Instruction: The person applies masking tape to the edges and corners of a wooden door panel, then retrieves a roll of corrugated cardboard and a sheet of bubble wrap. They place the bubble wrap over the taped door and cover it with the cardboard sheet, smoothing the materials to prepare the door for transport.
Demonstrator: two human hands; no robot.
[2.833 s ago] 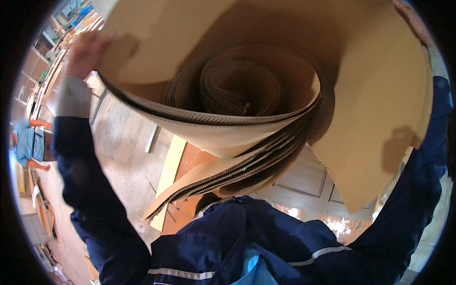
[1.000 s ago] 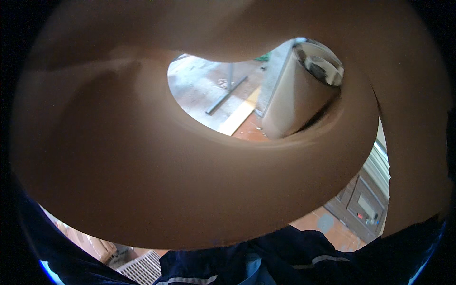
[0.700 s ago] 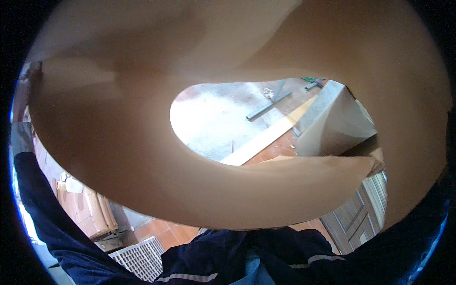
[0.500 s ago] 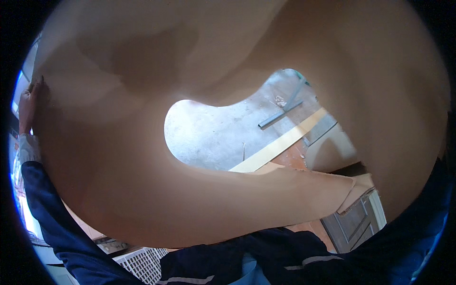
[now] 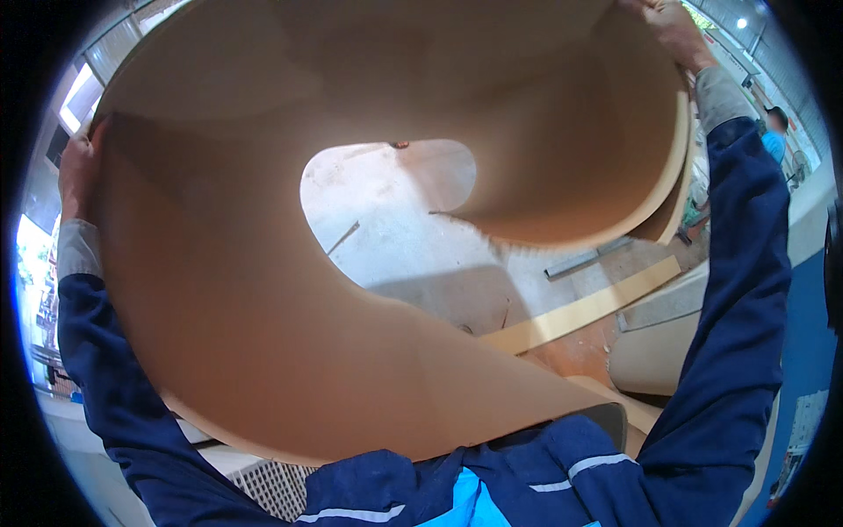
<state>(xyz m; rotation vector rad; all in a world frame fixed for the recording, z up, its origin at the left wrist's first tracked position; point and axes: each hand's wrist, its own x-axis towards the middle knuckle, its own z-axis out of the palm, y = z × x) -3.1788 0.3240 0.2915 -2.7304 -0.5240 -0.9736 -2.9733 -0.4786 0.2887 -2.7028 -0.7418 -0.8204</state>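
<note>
A large brown sheet point(image 5: 246, 290), which looks like cardboard, curls round in front of me and fills most of the head view. My left hand point(image 5: 81, 167) is closed on its left edge, the fingers partly hidden behind it. At the upper right my right hand point(image 5: 674, 33) grips the sheet's far right edge from the outside. Between the hands the sheet bows into a wide loop, and its right end hangs free with a ragged lower edge. Its near edge lies against the front of my jacket point(image 5: 544, 465).
Through the loop shows a pale concrete floor point(image 5: 351, 198). On it lie a long light-yellow strip point(image 5: 588, 303) and a grey metal bar point(image 5: 575, 263). A white perforated crate point(image 5: 272, 487) sits at lower left. Another person point(image 5: 774, 140) in light blue stands far right.
The sheet's right side has lifted and curled inward, baring more floor and the room at right. My right hand has come into view gripping it. My left hand stays on the left edge.
</note>
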